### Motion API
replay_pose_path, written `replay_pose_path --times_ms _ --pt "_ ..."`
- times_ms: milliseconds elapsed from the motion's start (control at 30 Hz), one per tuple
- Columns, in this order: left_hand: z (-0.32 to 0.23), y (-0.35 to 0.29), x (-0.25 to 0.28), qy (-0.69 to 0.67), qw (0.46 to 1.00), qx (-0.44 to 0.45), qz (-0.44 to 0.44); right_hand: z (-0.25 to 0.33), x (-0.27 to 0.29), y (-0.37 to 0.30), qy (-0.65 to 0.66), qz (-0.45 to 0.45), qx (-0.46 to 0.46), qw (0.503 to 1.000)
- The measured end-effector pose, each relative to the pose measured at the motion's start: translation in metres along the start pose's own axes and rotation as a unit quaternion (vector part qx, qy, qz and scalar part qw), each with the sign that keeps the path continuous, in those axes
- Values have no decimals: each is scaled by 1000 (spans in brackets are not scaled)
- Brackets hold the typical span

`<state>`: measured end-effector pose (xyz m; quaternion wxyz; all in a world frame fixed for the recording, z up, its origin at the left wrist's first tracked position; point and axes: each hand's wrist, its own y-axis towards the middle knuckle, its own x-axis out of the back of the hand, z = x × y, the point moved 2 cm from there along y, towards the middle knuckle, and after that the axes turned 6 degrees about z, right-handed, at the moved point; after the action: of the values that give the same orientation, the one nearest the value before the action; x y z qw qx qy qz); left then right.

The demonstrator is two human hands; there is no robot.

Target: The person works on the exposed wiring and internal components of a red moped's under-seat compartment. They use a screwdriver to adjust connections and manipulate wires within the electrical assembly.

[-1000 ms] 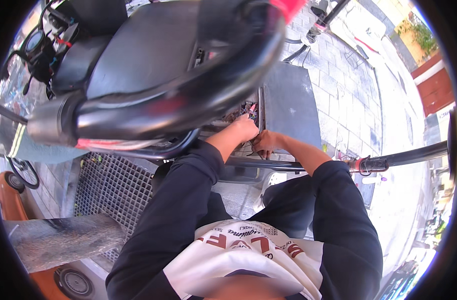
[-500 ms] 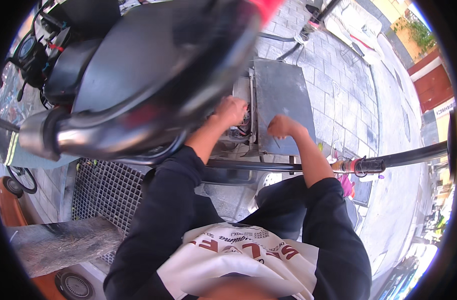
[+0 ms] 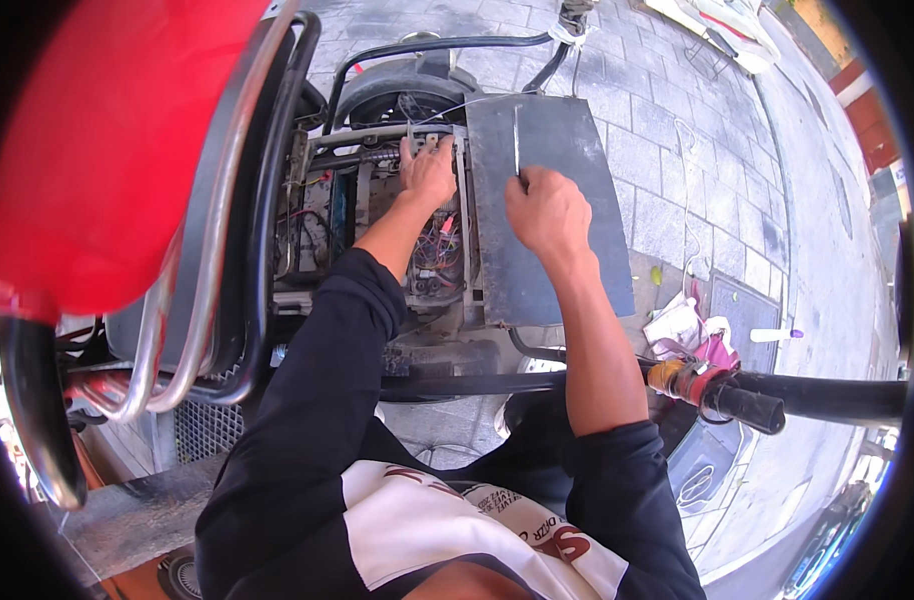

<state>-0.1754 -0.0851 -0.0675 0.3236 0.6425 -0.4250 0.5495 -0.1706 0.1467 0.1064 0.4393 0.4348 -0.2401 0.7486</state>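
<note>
Fingers apart, my left hand (image 3: pixel 430 178) reaches over the vehicle's uncovered compartment, its fingertips by the metal rail at the far edge. Whether they press on a part there cannot be made out. Inside the compartment lie a tangle of thin coloured wires (image 3: pixel 439 250) and a small red connector (image 3: pixel 448 226). My right hand (image 3: pixel 550 212) is closed in a fist round a screwdriver (image 3: pixel 518 140). The slim metal shaft points away from me, and the grip is hidden in the fist. Beneath it a dark grey flat panel (image 3: pixel 587 270) lies to the right of the compartment.
At left a large red body part (image 3: pixel 107 130) and bent metal tubes (image 3: pixel 212 200) rise close to my left arm. A black bar (image 3: pixel 477 386) crosses before my legs, with a taped end (image 3: pixel 692 382). Beyond the compartment is a wheel (image 3: pixel 402 100); grey paving (image 3: pixel 667 120) spreads right.
The view has shifted, bringing the compartment into sight and the red part in at left. My right hand has turned, so the screwdriver's shaft points away. My left hand's fingers have spread.
</note>
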Motion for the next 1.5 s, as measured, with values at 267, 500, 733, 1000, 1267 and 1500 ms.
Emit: replay_pose_path --times_ms 267,500,733,1000,1267,1500 --pt "-22 9 -4 -73 996 -36 -41 1 5 -3 40 -4 13 999" --pt "-19 6 0 -63 997 -25 31 -7 4 -2 24 -24 6 999" --pt "8 -18 24 -602 795 30 62 -7 8 1 27 -50 -8 998" --pt "9 -53 50 -822 530 31 206 -18 7 10 39 -53 -39 997" --pt "7 -57 49 -846 489 37 208 -19 6 9 30 -47 -35 998" --pt "4 -61 40 -834 509 57 203 -16 6 8 37 -61 -20 997"
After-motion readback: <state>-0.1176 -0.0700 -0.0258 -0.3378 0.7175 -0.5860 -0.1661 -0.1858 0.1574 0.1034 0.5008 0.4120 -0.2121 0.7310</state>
